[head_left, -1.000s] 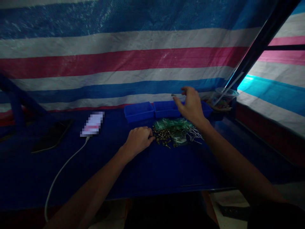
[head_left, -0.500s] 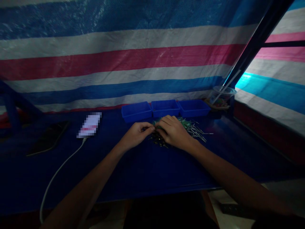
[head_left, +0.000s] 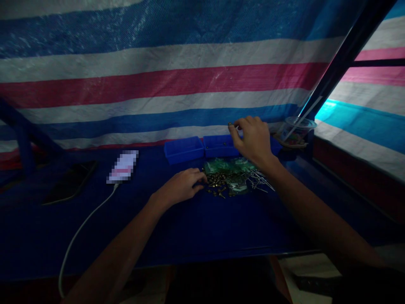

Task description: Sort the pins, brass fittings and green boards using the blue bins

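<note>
My right hand (head_left: 253,137) is raised above the blue trays, thumb and forefinger pinching a small dark brass-coloured metal piece (head_left: 230,124). Just below lies the middle blue tray (head_left: 218,151), with a few tiny pieces in it. My left hand (head_left: 186,185) rests low over the table, its thumb and fingers apart at the left edge of a heap of small brass-coloured metal pieces (head_left: 217,179). Green-tinted plastic bags (head_left: 218,164) lie behind and beside this heap. Thin silvery rods (head_left: 261,180) are scattered to the right, partly hidden by my right forearm.
Another blue tray (head_left: 185,154) stands at the left of the row; a third (head_left: 276,146) is mostly hidden. A clear plastic tub (head_left: 300,126) stands behind. On the left lie a blurred-out phone (head_left: 123,166) with a white cable (head_left: 85,223) and a dark flat device (head_left: 71,183).
My right hand has lifted away from the heap, up over the trays with a small piece. The left hand has parted from it and stays by the heap, which now shows.
</note>
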Motion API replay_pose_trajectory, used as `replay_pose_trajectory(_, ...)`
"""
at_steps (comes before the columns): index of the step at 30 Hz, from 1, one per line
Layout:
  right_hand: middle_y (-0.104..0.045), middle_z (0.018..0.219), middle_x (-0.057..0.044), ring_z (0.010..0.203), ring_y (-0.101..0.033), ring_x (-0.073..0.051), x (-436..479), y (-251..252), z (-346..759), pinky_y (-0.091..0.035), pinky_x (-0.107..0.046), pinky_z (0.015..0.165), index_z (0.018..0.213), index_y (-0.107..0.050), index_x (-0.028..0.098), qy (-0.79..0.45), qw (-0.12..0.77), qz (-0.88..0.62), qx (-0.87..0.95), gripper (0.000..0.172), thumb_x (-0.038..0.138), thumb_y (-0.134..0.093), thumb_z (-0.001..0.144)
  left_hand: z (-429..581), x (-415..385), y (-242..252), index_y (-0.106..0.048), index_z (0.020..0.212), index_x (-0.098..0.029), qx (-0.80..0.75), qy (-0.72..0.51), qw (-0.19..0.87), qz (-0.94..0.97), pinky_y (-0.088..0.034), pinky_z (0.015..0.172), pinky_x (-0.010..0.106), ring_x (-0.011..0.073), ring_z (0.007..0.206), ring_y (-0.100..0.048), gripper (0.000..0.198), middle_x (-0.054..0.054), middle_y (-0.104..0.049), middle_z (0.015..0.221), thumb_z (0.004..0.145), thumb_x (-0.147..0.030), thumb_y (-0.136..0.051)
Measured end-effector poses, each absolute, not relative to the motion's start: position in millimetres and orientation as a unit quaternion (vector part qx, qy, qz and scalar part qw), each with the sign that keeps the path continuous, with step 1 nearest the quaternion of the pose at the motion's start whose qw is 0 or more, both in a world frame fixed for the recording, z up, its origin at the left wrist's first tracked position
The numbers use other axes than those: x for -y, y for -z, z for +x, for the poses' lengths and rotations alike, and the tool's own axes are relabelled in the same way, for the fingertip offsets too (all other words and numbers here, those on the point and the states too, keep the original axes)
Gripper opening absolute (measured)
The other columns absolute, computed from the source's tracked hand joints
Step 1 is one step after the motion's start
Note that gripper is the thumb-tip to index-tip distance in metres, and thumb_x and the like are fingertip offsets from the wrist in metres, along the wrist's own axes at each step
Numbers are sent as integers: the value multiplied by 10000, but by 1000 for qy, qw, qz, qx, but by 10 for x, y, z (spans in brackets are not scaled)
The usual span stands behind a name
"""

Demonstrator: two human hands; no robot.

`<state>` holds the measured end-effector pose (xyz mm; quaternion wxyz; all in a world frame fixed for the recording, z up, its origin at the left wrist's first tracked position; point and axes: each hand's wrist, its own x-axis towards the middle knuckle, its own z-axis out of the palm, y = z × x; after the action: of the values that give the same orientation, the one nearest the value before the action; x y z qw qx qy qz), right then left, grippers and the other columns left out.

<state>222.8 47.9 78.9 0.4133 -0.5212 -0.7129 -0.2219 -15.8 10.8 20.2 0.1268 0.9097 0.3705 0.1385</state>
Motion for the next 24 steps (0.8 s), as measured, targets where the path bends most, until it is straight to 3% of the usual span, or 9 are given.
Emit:
replay_pose_trajectory(4, -626, 991, -147, 962, -499, -305, -533, -483, 2328, -344, -417, 777, 994, -608, 142, 178, 312, -578, 733, 350, 437, -463, 875, -145, -146, -144, -633, 955, -193, -353, -115, 167, 914, -441, 698, 251, 129, 761, -576, 182, 28, -607, 892, 841, -127, -507)
replay_pose_trajectory(8, -644, 954, -105, 937, -516, -261, -257, -210, 2216, -348, -377, 775, 967, -608, 170, 88, 317, -517, 790, 264, 379, -470, 882, -82, -136, -157, -604, 880, -170, -384, -140, 247, 879, -413, 580, 231, 114, 611, -544, 92, -4, -585, 709, 842, -206, -528)
replay_pose_trajectory(11, -643, 924, -82, 907, -515, -229, -56, -175, 2030, -339, -354, 768, 965, -597, 175, 43, 319, -439, 839, 221, 347, -485, 885, -54, -145, -176, -559, 847, -169, -423, -210, 307, 826, -400, 544, 226, 116, 581, -529, 150, -19, -563, 656, 860, -307, -503)
replay_pose_trajectory(16, -624, 870, -71, 856, -491, -218, 58, -184, 1853, -308, -341, 739, 913, -586, 174, 62, 284, -393, 872, 174, 331, -526, 870, -54, -206, -143, -502, 824, -170, -458, -309, 339, 762, -422, 575, 244, 122, 608, -520, 246, -18, -538, 689, 853, -413, -475)
replay_pose_trajectory(24, -598, 809, -58, 786, -484, -188, 25, -169, 1895, -302, -323, 698, 861, -591, 172, 105, 302, -362, 875, 163, 227, -444, 906, 67, -83, -162, -512, 766, -173, -437, -279, 344, 783, -428, 627, 260, 133, 649, -524, 372, -7, -546, 686, 923, -467, -346)
